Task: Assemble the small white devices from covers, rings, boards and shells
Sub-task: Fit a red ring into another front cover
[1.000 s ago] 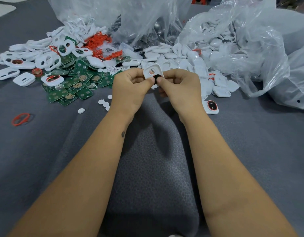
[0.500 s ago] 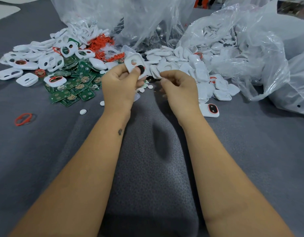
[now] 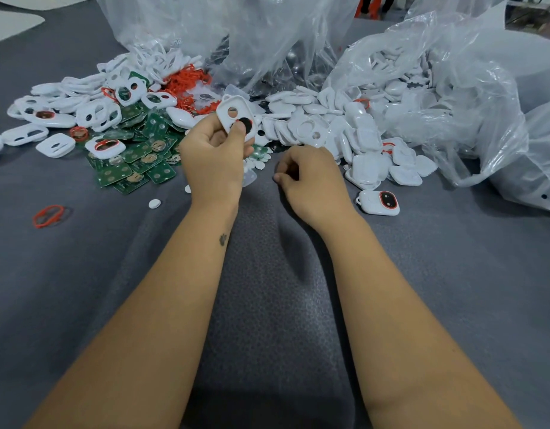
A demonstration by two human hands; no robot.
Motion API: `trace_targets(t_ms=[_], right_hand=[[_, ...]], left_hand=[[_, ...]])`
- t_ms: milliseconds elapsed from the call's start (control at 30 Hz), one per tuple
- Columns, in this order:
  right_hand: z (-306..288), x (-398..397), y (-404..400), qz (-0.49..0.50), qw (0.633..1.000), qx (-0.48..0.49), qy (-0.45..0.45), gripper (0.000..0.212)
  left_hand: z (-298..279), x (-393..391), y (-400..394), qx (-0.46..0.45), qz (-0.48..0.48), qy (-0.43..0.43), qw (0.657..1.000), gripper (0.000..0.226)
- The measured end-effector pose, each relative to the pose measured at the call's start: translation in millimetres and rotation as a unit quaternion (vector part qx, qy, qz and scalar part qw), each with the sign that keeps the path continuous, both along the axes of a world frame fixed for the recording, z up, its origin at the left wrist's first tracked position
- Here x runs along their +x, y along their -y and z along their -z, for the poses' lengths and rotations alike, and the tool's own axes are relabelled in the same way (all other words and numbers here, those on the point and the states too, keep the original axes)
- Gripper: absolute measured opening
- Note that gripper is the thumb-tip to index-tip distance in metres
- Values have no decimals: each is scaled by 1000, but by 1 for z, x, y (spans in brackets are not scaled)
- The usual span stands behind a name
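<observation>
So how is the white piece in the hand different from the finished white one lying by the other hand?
The held cover is pinched up in the left hand; the finished device lies on the grey cloth. The held cover has one open round hole and one filled with black; the finished device shows a dark window ringed in red. Both are small, white and rounded.
</observation>
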State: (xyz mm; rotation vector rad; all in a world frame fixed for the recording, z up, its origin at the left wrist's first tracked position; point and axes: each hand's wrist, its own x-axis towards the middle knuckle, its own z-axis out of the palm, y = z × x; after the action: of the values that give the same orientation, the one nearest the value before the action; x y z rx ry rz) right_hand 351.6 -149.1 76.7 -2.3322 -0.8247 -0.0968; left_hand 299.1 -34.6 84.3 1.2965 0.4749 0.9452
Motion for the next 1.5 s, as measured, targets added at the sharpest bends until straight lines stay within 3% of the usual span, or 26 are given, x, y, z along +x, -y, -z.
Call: trace_targets(t_ms=[133,233,333,500,633,833,1067,1267,1500], right_hand=[[0,-1,1,5,1000,0,13,16],[-3,-1,2,34,993,107,-43,24],[-9,1,6,56,948,265,-167,24],[-16,1,13,25,868,399,-295,26],[-20,-1,14,5,830,448,-332,21],[-20,1,14,2,803,491,-336,18],[-20,0,14,30,852,470,-229,18],[-19,-6,7,44,930,353,-88,18],[-16,-4,8,46,935,344,-71,19]], left_hand=[[0,0,2,7,17,-3,1000,17],[1,0,4,24,46,-13,999,20],[2,2,8,47,79,-37,995,19],[4,1,9,67,120,-61,989,21],[4,2,10,63,141,-81,985,14],[3,2,10,68,167,-101,978,15],[5,2,11,71,187,-106,974,18],[5,1,12,88,198,-106,970,16],[5,1,12,82,188,-117,972,17]])
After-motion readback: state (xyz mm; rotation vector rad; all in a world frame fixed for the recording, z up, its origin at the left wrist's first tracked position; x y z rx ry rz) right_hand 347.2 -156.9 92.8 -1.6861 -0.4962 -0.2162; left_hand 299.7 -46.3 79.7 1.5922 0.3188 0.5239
